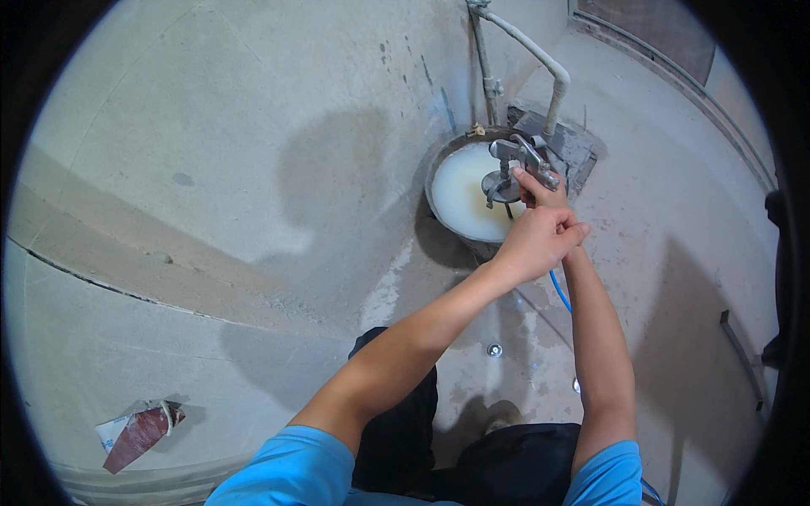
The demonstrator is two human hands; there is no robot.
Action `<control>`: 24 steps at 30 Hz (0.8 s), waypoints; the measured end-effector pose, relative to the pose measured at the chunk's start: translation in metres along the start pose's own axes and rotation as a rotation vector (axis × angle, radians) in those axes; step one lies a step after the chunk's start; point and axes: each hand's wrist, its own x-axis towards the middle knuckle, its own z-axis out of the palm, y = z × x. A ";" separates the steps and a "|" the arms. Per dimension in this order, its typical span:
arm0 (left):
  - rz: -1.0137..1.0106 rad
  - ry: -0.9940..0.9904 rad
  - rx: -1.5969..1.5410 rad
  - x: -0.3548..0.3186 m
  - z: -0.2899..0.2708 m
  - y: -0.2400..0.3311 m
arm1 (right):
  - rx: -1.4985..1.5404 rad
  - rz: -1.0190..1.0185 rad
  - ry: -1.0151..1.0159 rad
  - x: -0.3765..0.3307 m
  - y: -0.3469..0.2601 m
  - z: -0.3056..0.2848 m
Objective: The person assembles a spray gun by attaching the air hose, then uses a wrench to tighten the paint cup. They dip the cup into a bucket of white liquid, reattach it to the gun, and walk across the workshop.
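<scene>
Holding a metal spray gun over a round basin of milky white liquid, the person works with both arms stretched forward from the lower edge of the view. The right hand is closed around the gun's handle, fingers wrapped tight, so it is the nearer hand to the tool and the one carrying it. The left hand is curled shut just on the near side of the basin, touching the right wrist; whether it pinches anything, such as the hose, cannot be told from here. The gun sits above the basin's right half, its long axis running roughly from the grip at the right toward the upper left, with its small round cup hanging beneath over the liquid. A blue hose drops from under the hands on the near side of the basin and runs between the forearms. Behind the basin, a grey pipe bends down to a dark block at the wall corner, and a thinner pipe stands beside it. Well to the left of the basin and much nearer the person, a folded piece of reddish sandpaper lies on the concrete floor. A small round metal fitting sits on the floor just short of the basin.
</scene>
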 end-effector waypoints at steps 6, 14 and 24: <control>-0.044 0.049 -0.104 0.007 -0.015 -0.007 | 0.123 0.072 -0.019 -0.001 0.008 0.003; -0.020 0.692 -0.489 0.029 -0.133 -0.062 | 0.083 0.137 -0.043 -0.009 0.013 -0.012; -0.050 0.579 -0.807 0.031 -0.146 -0.107 | 0.100 0.196 -0.137 -0.010 0.016 -0.017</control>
